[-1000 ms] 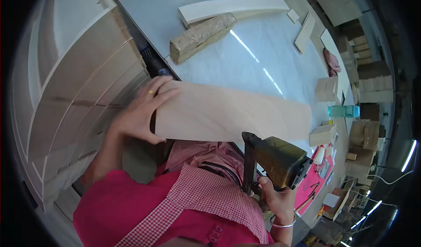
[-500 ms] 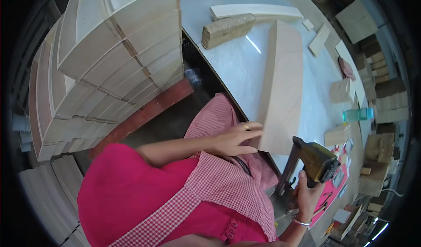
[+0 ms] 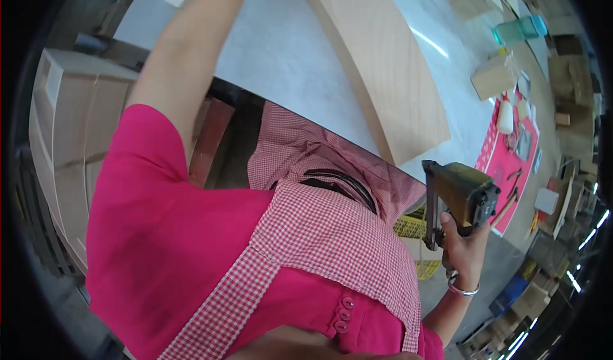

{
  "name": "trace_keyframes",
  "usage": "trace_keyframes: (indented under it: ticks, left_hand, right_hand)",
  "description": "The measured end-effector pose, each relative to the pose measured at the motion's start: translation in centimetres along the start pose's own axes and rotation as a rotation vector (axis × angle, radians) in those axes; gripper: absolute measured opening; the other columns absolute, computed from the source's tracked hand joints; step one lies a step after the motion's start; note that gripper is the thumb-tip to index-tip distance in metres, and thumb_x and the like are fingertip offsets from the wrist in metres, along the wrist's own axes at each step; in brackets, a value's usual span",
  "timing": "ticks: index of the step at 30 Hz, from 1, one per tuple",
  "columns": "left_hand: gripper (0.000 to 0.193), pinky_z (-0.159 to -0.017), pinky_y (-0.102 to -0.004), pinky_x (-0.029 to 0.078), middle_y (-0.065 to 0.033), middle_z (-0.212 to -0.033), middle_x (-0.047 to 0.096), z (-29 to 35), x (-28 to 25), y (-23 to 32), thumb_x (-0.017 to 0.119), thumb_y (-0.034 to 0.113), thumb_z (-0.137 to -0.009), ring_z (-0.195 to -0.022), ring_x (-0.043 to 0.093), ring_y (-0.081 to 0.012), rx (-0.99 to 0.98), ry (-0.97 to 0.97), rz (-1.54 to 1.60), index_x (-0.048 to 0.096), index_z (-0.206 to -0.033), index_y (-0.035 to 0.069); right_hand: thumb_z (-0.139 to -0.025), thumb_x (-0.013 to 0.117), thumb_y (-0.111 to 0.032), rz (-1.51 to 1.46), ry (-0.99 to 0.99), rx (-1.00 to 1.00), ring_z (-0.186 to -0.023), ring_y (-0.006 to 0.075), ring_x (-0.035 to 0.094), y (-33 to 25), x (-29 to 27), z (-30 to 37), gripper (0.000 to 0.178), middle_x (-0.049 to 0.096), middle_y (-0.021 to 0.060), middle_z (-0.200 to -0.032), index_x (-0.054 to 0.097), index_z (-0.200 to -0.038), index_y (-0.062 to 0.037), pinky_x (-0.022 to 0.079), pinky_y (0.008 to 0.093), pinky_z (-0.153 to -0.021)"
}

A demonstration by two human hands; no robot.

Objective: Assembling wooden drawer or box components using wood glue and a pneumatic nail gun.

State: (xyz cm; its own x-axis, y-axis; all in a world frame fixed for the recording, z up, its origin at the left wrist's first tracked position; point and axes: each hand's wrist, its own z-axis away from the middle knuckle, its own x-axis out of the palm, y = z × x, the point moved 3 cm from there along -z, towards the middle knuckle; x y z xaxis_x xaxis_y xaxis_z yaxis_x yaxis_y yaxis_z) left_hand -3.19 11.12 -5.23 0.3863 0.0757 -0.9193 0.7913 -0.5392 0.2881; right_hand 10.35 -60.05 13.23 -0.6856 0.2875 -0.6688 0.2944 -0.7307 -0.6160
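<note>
My right hand [image 3: 464, 250] grips the handle of a pneumatic nail gun [image 3: 465, 191], with a dark nose and a worn yellow-brown body. It is held just off the table's near edge, apart from the wood. A long curved wooden piece [image 3: 389, 72] lies on the white table top [image 3: 274, 60], its near end close to the nail gun. My left arm [image 3: 191, 47] reaches far forward over the table. The hand itself is beyond the upper edge, so what it touches is hidden.
Stacked curved wooden frames [image 3: 83, 117] stand at left by a red beam [image 3: 212, 139]. On the table's right are a wooden block [image 3: 495, 77], a teal bottle [image 3: 520, 30], a glue bottle [image 3: 505, 116] and a pink sheet [image 3: 495, 162] with tools. Yellow crates [image 3: 412, 226] sit below.
My left hand has left the near end of the curved piece and reached forward out of view. The nail gun stays in my right hand. The view has shifted and turned.
</note>
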Motion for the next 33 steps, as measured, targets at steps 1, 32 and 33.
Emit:
trace_keyframes:
  ticks: [1, 32, 33]
  left_hand:
    - [0.031, -0.083, -0.0459, 0.053, -0.0240, -0.096, 0.069, -1.0, 0.7, 0.4, 0.063, 0.026, -0.079, -0.094, 0.066, -0.0383, 0.040, -0.008, -0.151, 0.072, -0.094, 0.000]
    - [0.029, -0.085, -0.0419, 0.052, -0.0180, -0.100, 0.072, 2.0, -4.5, 2.7, 0.065, 0.030, -0.082, -0.096, 0.068, -0.0328, -0.102, 0.008, 0.063, 0.074, -0.098, 0.006]
    - [0.029, -0.085, -0.0419, 0.052, -0.0180, -0.100, 0.072, 2.0, -4.5, 2.6, 0.065, 0.030, -0.082, -0.096, 0.068, -0.0328, -0.103, 0.004, 0.064, 0.074, -0.098, 0.006]
  right_hand:
    - [-0.083, 0.077, -0.012, 0.000, 0.011, 0.030, -0.056, 0.0097, 0.057, 0.0, -0.1, -0.2, 0.044, 0.063, 0.0036, -0.079, 0.052, -0.118, 0.0007, 0.046, 0.0253, -0.048]
    - [-0.074, 0.087, -0.021, 0.043, 0.043, -0.053, -0.091, 0.0234, 0.066, -1.2, -2.2, -2.1, 0.048, 0.068, 0.0136, -0.100, 0.061, -0.107, 0.0036, 0.051, 0.0347, -0.082]
    - [-0.074, 0.087, -0.021, 0.044, 0.041, -0.050, -0.091, 0.0234, 0.066, -1.2, -2.2, -2.2, 0.048, 0.068, 0.0136, -0.100, 0.061, -0.107, 0.0036, 0.051, 0.0347, -0.082]
